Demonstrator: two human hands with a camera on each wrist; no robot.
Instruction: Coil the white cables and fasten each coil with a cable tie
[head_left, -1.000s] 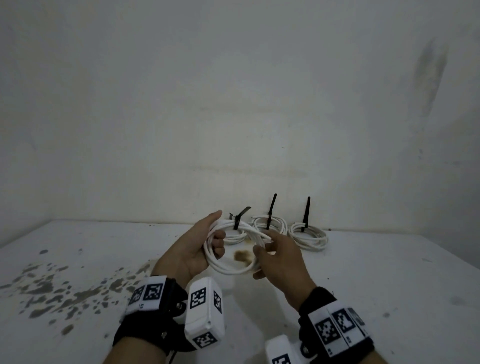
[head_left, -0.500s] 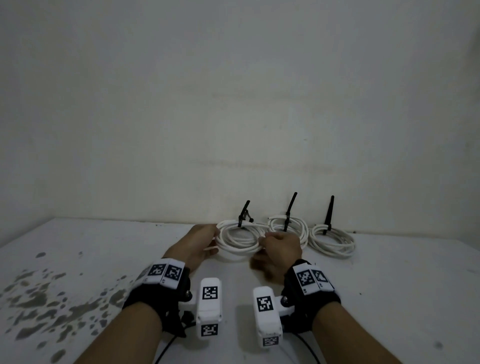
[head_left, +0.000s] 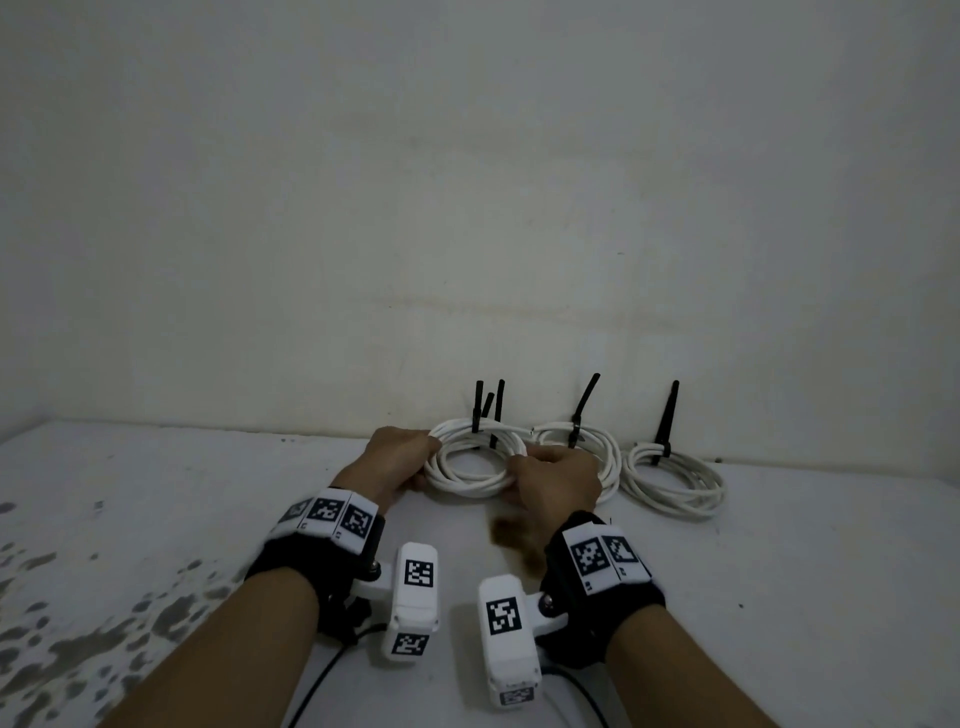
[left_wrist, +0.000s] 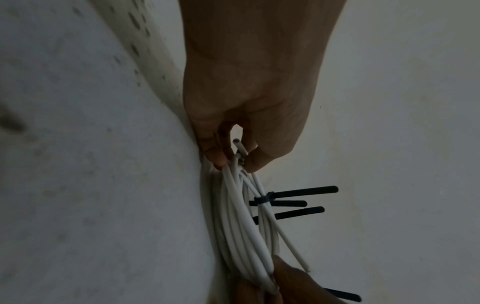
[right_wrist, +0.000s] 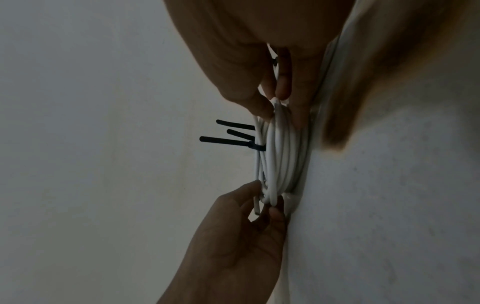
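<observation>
Pinching opposite edges of a tied white coil at the frame's centre, the left hand and right hand clamp it low on the white table. Its black cable tie stands upward. Two more tied coils lie to the right along the wall, the nearer partly hidden behind the right hand.

Cable coil: smooth white plastic sheath, slight sheen. Cable ties: matt black plastic. Surface: matt white, stained.
</observation>
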